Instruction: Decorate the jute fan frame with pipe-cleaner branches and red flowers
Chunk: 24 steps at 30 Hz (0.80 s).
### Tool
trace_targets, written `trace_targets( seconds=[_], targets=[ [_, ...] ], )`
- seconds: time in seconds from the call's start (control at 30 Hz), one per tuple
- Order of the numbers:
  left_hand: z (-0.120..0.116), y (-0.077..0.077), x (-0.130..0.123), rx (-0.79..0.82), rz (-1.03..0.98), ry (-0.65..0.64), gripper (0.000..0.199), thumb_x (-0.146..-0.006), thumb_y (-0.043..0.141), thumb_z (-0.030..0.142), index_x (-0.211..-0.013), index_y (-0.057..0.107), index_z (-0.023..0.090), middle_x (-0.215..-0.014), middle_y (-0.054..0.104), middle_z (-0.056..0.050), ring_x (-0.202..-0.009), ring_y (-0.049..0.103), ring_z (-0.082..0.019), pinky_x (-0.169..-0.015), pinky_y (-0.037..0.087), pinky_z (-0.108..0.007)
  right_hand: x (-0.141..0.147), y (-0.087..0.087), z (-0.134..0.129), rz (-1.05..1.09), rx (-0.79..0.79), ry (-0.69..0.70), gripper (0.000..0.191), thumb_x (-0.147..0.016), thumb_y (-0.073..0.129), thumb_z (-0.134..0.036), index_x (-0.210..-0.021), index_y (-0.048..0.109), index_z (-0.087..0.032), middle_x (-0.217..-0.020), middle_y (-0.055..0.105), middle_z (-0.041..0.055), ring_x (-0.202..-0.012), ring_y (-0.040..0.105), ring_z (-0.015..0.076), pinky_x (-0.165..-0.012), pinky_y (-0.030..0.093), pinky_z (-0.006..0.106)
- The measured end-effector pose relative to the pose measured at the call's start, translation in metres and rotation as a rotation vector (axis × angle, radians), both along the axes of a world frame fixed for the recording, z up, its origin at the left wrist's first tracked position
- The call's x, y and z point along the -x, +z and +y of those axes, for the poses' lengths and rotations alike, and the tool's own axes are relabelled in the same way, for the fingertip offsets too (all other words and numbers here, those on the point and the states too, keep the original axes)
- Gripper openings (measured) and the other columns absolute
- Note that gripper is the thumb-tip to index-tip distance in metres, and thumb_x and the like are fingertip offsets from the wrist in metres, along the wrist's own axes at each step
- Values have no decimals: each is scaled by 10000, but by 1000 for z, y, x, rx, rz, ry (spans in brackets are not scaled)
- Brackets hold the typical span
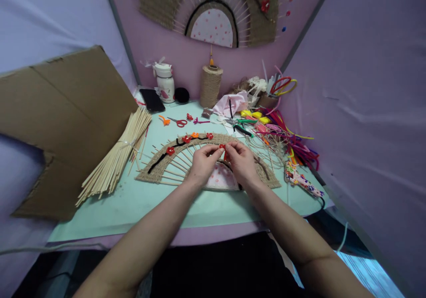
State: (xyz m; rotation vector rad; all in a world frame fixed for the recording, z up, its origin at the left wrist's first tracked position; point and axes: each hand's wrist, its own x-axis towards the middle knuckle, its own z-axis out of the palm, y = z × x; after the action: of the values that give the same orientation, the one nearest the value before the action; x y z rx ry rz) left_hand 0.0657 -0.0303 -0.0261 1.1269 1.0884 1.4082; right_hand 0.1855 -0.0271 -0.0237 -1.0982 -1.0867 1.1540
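Observation:
Both hands meet above a woven fan of sticks and twine [156, 168] lying on the table. Between their fingertips is a small red flower [222, 147], with a red strip hanging under it. My left hand [204, 161] pinches it from the left, and my right hand [241, 159] pinches it from the right. The fan carries a black stem [157, 163], red flowers [170, 150] and an orange flower [195, 135]. A pale dotted half-circle [222, 177] sits at its centre, partly hidden by my hands.
Bundled sticks [116, 154] and cardboard [66, 125] stand left. Behind the fan are scissors [179, 122], pliers [240, 127] and a twine spool [211, 86]. Right lie coloured pipe cleaners [301, 149] and a patterned glue gun [302, 180]. Another fan [262, 23] hangs on the back wall.

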Motion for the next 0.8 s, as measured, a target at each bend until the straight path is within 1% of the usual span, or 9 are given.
trace_targets(
  seconds=[0.1,0.17,0.23,0.3,0.4,0.47,0.57,0.67,0.8],
  targets=[
    [0,1,0,38,-66,5,155,-674,744,294,-722,728,147,-691,670,-12,-668,557,-127,-675,421,-266,-4,-2,5,44,23,52,270,-709,733,-426,-798,646,-187,-641,557,-46,-554,445,88,-539,367,237],
    [1,1,-1,66,-158,-1,174,-657,764,309,-709,716,150,-633,633,13,-611,514,-102,-629,393,-249,-10,1,8,16,4,91,278,-721,726,-415,-875,680,-188,-682,592,-35,-583,472,92,-572,393,241],
    [1,1,-1,108,-264,-37,207,-631,787,326,-694,703,148,-588,590,30,-564,470,-81,-579,358,-233,-18,6,10,-67,-37,130,316,-750,702,-398,-996,699,-200,-737,630,-23,-616,503,99,-612,424,254],
    [2,2,0,168,-349,-113,239,-596,814,327,-686,692,142,-571,568,35,-537,448,-70,-546,333,-224,-27,12,12,-194,-98,183,332,-775,682,-378,-1065,707,-219,-821,675,-3,-669,545,115,-662,456,276],
    [2,5,2,256,-405,-247,273,-559,843,311,-692,687,130,-588,579,21,-535,465,-68,-533,341,-217,-39,20,15,-375,-237,279,245,-795,680,-353,-1003,738,-239,-967,719,29,-831,623,160,-783,490,318],
    [1,7,3,288,-406,-299,279,-555,847,304,-695,689,121,-594,584,13,-537,475,-68,-532,350,-215,-45,25,17,-453,-326,339,180,-814,677,-343,-944,745,-239,-979,729,39,-906,643,182,-841,492,337],
    [-1,10,3,299,-393,-317,280,-546,853,300,-678,685,119,-577,575,13,-530,480,-70,-522,348,-213,-50,29,18,-532,-405,383,150,-845,666,-350,-901,734,-228,-918,732,45,-872,655,185,-820,505,336],
    [-2,12,2,318,-390,-304,309,-507,878,305,-669,692,120,-598,600,6,-547,503,-74,-538,367,-215,-53,29,18,-582,-468,379,161,-864,654,-371,-896,711,-224,-889,724,42,-825,654,180,-774,511,323],
    [-4,13,0,335,-391,-279,349,-455,905,324,-664,716,118,-630,626,-8,-598,526,-85,-580,400,-226,-56,25,18,-661,-565,369,142,-894,625,-352,-889,678,-221,-863,704,36,-800,641,172,-755,502,313]
  ],
)
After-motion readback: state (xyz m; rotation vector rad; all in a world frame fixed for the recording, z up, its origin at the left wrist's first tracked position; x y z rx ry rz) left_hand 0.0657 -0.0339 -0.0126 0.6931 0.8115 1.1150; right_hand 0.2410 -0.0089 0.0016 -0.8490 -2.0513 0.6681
